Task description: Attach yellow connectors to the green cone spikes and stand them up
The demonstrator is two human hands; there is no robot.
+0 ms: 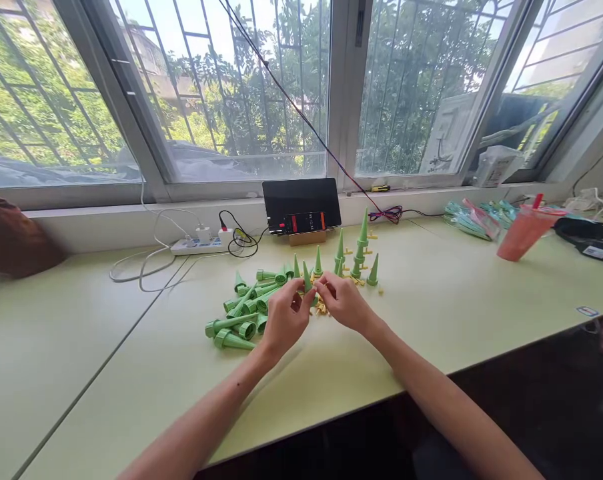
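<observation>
Between the fingers of my left hand [287, 313] a green plastic spike [307, 277] is held with its tip pointing up. My right hand [345, 300] meets it from the other side, its thumb and fingers pinched close to the spike's lower part; whatever is in that pinch is too small to make out. Small yellow pieces [322, 309] lie in a heap beneath and between the hands. A pile of loose green spikes [241, 313] spreads to the left. Behind my right hand stand stacked green spikes [359, 257] with yellow valves sticking out, and a single spike [373, 271] beside them.
A dark tablet [301, 200] and a phone [306, 223] lean at the window sill. A power strip [196, 245] with cables lies at the back left. To the right are a red cup [526, 230], plastic-wrapped bundles [469, 219] and a black cap [591, 237].
</observation>
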